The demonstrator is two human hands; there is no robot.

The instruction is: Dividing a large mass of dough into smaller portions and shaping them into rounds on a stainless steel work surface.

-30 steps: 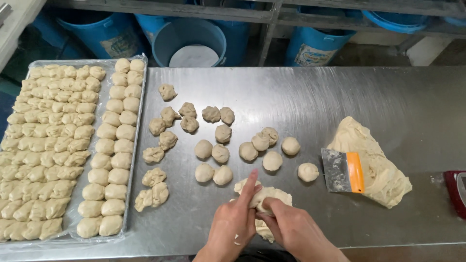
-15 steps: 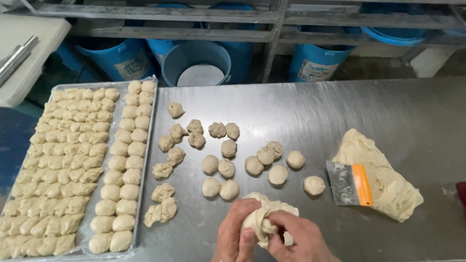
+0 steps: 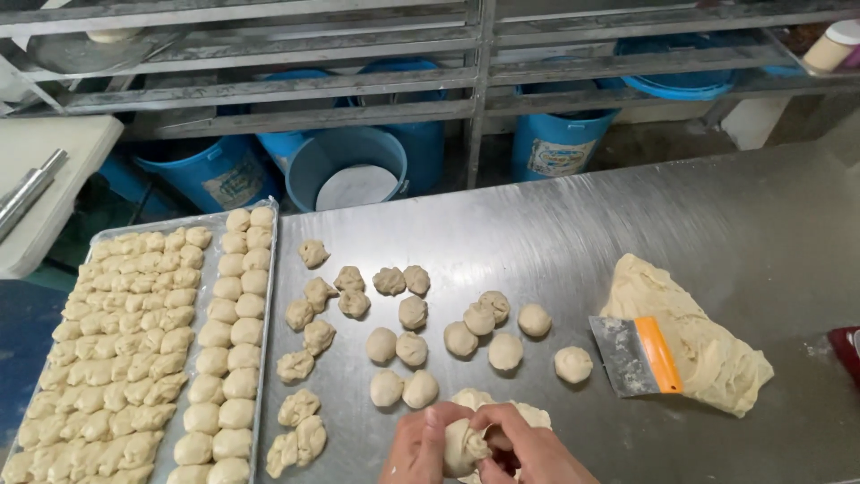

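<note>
The steel tabletop [image 3: 555, 242] gives a broad, smooth surface, and everything on it sits within reach of the person at its near edge. At the left lies a long metal tray [image 3: 269, 269], filled in close rows with shaped dough pieces [image 3: 134, 350], packed tight so that it holds as many as possible. At the right rests the big dough mass [image 3: 690, 341], with a metal scraper with an orange handle [image 3: 638, 356] lying against its left side, handy for cutting off portions. Between tray and mass, the middle of the tabletop carries loose rough lumps [image 3: 309, 336] toward the tray and smoother rounded balls [image 3: 448, 345] further right, kept slightly apart so they do not stick together. At the bottom edge, the left hand [image 3: 421, 448] and right hand [image 3: 524, 448] meet over one small dough piece [image 3: 466, 445]; the fingers of both curl around it, cupping and pressing it between them, just above a few more pieces lying under the hands. Blue buckets [image 3: 349, 170] stand on the floor beyond the tabletop, under metal racks.
</note>
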